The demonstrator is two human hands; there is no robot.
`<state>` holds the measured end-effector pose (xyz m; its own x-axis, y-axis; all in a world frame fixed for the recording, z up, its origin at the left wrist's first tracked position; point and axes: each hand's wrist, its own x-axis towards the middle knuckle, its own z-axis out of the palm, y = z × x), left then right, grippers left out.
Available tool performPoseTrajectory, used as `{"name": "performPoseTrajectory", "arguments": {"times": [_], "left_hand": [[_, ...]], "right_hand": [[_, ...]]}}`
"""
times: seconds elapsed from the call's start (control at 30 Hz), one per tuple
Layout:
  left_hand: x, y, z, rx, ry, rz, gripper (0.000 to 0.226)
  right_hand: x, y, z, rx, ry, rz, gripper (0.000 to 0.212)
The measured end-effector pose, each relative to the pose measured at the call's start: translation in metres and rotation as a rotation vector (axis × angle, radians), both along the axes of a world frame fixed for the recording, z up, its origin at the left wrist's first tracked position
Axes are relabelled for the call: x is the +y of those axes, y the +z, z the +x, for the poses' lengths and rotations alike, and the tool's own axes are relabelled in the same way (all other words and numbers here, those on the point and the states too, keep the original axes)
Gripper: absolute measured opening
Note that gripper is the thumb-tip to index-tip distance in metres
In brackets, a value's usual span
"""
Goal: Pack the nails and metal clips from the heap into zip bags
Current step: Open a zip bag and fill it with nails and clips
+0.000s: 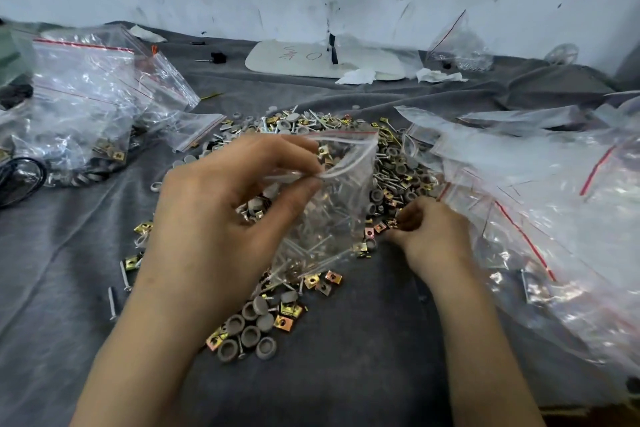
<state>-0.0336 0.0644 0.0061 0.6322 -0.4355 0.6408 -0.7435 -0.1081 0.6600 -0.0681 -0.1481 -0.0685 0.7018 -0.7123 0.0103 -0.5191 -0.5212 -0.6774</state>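
While the grey cloth (69, 253) carries everything, the slack pile of empty bags (519, 166) at three o'clock is the largest thing on it, and the filled bags (79, 97) sit at ten o'clock. Between them the heap (398, 163) spreads from the centre toward one o'clock, with an offshoot trailing to six. Over its middle hangs the bag (332, 211), part full. The left hand (221, 204) pinches it by one lip of the mouth, while the other lip gapes toward the right. The right hand (429, 232), at four o'clock, has its fingers curled down on the clips (372, 231) at the heap's edge and seems to be nipping a few. With only one lip pinched, the mouth could sag closed, so a dropped handful would hit plastic and scatter. The nail points already inside may pierce the thin film if the bag is squeezed or set down hard. Grey caps (249, 333) lie mixed through the heap and could be swept in with the clips. Stray nails (112, 303) at eight o'clock lie apart and are easy to overlook.
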Motion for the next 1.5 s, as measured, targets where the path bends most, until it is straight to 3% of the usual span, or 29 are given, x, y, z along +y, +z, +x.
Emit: {"name": "performPoseTrajectory", "arguments": {"times": [0.3, 0.4, 0.53, 0.63, 0.73, 0.87, 1.13, 1.5], "left_hand": [[0.005, -0.002, 0.006, -0.010, 0.028, 0.005, 0.012], [0.006, -0.003, 0.007, -0.004, 0.026, 0.000, 0.011], [0.002, -0.004, 0.005, -0.013, -0.037, 0.022, 0.011], [-0.003, -0.005, 0.002, -0.018, -0.076, 0.049, 0.012], [-0.007, -0.006, 0.000, -0.042, -0.098, 0.074, 0.010], [-0.010, -0.009, 0.002, 0.061, -0.142, 0.013, 0.010], [-0.013, -0.019, 0.011, 0.154, -0.133, 0.041, 0.005], [-0.012, -0.019, 0.009, 0.120, -0.212, 0.046, 0.014]], "right_hand": [[-0.002, -0.001, 0.004, -0.064, 0.022, 0.012, 0.017], [-0.005, 0.009, -0.005, -0.249, 0.056, 0.212, 0.012], [-0.002, 0.032, -0.019, -0.573, 0.153, 0.497, 0.024], [0.010, 0.057, -0.024, -0.853, 0.267, 0.470, 0.028], [0.027, 0.080, -0.032, -0.993, 0.431, 0.301, 0.021], [0.043, 0.089, -0.037, -0.980, 0.545, 0.163, 0.021], [0.041, 0.082, -0.033, -0.931, 0.485, 0.121, 0.021], [0.047, 0.081, -0.032, -0.758, 0.531, -0.087, 0.016]]}}
